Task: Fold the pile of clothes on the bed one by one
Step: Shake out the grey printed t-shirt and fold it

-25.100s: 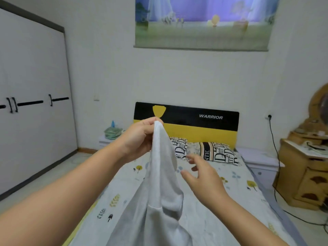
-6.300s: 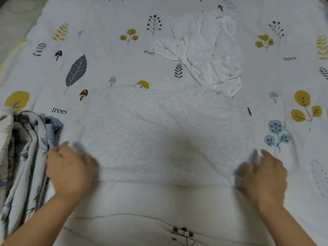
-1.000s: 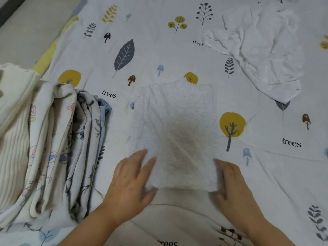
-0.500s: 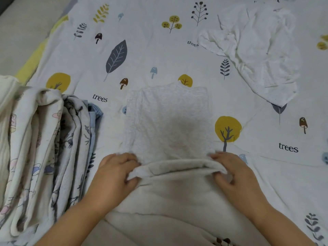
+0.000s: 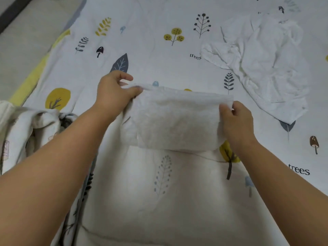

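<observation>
Printed white bedsheet is lying open beyond the hands. A crumpled white garment is blocking the far right, and a heap of patterned clothes, seemingly stacked, is crowding the left.

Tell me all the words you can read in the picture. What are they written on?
"trees": small black letters printed on the white patterned bed sheet, beside the crumpled white garment.
"trees": printed on the same sheet, near the right forearm; its first letter is partly covered.
No words show on the folded fluffy white cloth or the other clothes.
</observation>
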{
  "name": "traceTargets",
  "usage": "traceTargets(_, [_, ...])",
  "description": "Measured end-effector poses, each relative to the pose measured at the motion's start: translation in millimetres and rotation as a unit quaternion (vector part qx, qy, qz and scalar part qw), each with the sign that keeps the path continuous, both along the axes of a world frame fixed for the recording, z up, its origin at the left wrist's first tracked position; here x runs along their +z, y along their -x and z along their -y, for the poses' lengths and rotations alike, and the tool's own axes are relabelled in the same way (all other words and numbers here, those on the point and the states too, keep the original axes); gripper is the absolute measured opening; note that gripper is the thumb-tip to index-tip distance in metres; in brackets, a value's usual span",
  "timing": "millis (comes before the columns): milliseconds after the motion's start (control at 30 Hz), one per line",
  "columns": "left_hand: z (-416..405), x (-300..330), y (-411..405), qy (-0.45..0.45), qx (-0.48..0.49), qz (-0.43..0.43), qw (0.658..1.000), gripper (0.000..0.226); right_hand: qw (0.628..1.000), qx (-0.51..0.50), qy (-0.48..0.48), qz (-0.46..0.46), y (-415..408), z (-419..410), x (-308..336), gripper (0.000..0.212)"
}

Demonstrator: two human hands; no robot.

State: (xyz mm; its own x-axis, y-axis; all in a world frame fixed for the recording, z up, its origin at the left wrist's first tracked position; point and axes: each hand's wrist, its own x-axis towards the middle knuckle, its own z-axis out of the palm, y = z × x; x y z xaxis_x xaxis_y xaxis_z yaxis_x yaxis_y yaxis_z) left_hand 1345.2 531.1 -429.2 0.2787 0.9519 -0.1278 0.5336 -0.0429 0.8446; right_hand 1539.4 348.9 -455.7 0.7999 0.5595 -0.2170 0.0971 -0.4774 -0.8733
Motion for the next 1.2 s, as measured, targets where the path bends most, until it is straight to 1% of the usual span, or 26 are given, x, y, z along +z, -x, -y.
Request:
traceTargets(33, [-3.8, -10.3, -4.6, 0.048, 0.048, 0.027, 0.997, 0.035, 1.0, -0.006, 0.017, -0.013, -2.9, -5.9, -4.9, 0.017])
traceTargets(67, [-4.3, -20.5, -7.0, 0.099, 0.088, 0.043, 0.99, 0.043, 0.998, -0.006, 0.044, -0.033, -4.3, -10.0, -10.6, 0.024])
traceTargets(100, [-1.0, -29.9, -7.5, 0.143, 0.111, 0.046, 0.982, 0.051, 0.995, -0.002, 0.077, -0.056, -4.2, -12.3, -16.3, 0.037])
traceTargets(167, [13.1, -45.9, -3.4, 0.179, 0.097, 0.01, 0.979, 0.064, 0.989, 0.012, 0.127, -0.074, -1.5, -12.7, -26.7, 0.054])
traceTargets(200, [20.6, -52.3, -0.5, 0.167, 0.064, -0.035, 0.983, 0.071, 0.987, 0.026, 0.141, -0.067, 0.5, -11.3, -31.4, 0.054])
traceTargets(233, [26.3, -57.2, 2.8, 0.142, 0.027, -0.081, 0.986, 0.076, 0.986, 0.04, 0.15, -0.054, 2.2, -9.9, -36.0, 0.05])
traceTargets(267, [29.7, -61.8, 5.2, 0.112, -0.001, -0.107, 0.988, 0.079, 0.987, 0.049, 0.15, -0.037, 3.9, -8.5, -39.2, 0.042])
traceTargets(300, [29.5, -64.7, 6.6, 0.09, -0.015, -0.112, 0.989, 0.079, 0.988, 0.047, 0.143, -0.018, 5.0, -7.3, -41.3, 0.034])
traceTargets(367, [26.5, -63.0, 3.1, 0.052, 0.016, -0.103, 0.993, 0.073, 0.993, 0.01, 0.116, 0.015, 5.8, -7.7, -42.3, 0.029])
traceTargets(433, [30.8, -59.2, -5.2, -0.035, 0.062, -0.139, 0.988, 0.07, 0.99, -0.023, 0.123, 0.066, 10.6, -12.7, -39.8, 0.038])
traceTargets(467, [36.9, -57.7, -10.5, -0.108, 0.05, -0.17, 0.978, 0.069, 0.982, -0.016, 0.144, 0.124, 15.7, -16.1, -38.6, 0.046])
traceTargets(500, [44.3, -58.9, -15.1, -0.183, 0.011, -0.2, 0.963, 0.066, 0.967, 0.016, 0.162, 0.195, 22.5, -19.6, -38.0, 0.054])
traceTargets(533, [52.1, -62.2, -18.3, -0.241, -0.047, -0.224, 0.943, 0.063, 0.945, 0.077, 0.178, 0.262, 30.5, -22.5, -39.1, 0.059])
traceTargets(567, [58.7, -68.1, -19.1, -0.272, -0.115, -0.253, 0.921, 0.061, 0.916, 0.153, 0.204, 0.309, 38.4, -24.3, -42.5, 0.061])
traceTargets(600, [62.5, -75.3, -16.4, -0.267, -0.179, -0.288, 0.902, 0.06, 0.888, 0.224, 0.232, 0.327, 43.6, -24.4, -47.8, 0.06])
traceTargets(633, [63.3, -83.7, -11.1, -0.235, -0.222, -0.328, 0.888, 0.059, 0.866, 0.277, 0.266, 0.32, 45.2, -22.9, -55.1, 0.06])
traceTargets(667, [60.9, -92.9, -4.3, -0.192, -0.244, -0.357, 0.881, 0.061, 0.852, 0.307, 0.299, 0.3, 43.1, -20.4, -63.1, 0.06])
traceTargets(700, [57.0, -100.8, 1.6, -0.16, -0.249, -0.369, 0.881, 0.062, 0.847, 0.319, 0.321, 0.278, 39.1, -18.0, -69.4, 0.06])
traceTargets(767, [50.5, -109.6, 5.1, -0.139, -0.251, -0.376, 0.881, 0.064, 0.849, 0.322, 0.333, 0.253, 31.0, -16.7, -75.5, 0.061])
traceTargets(867, [48.6, -108.0, -0.9, -0.138, -0.256, -0.384, 0.877, 0.064, 0.853, 0.33, 0.328, 0.236, 28.1, -18.5, -75.7, 0.062])
traceTargets(900, [50.2, -105.6, -2.2, -0.136, -0.241, -0.38, 0.883, 0.065, 0.856, 0.332, 0.322, 0.233, 28.0, -18.5, -73.8, 0.062])
traceTargets(967, [54.7, -97.9, -1.2, -0.124, -0.158, -0.353, 0.914, 0.068, 0.877, 0.311, 0.286, 0.229, 26.4, -16.5, -68.0, 0.064])
traceTargets(1033, [56.7, -88.0, 2.0, -0.075, -0.037, -0.313, 0.946, 0.073, 0.921, 0.223, 0.229, 0.223, 24.3, -10.7, -62.6, 0.067])
traceTargets(1067, [56.1, -83.9, 4.0, -0.039, 0.004, -0.305, 0.952, 0.074, 0.947, 0.157, 0.201, 0.198, 24.2, -7.7, -59.9, 0.067])
traceTargets(1133, [52.9, -77.7, 6.7, 0.043, 0.026, -0.282, 0.958, 0.073, 0.979, 0.059, 0.16, 0.11, 27.6, -3.5, -55.3, 0.059])
traceTargets(1200, [47.4, -73.0, 9.0, 0.129, 0.018, -0.2, 0.971, 0.071, 0.987, 0.03, 0.154, 0.026, 33.0, -2.0, -52.6, 0.05])
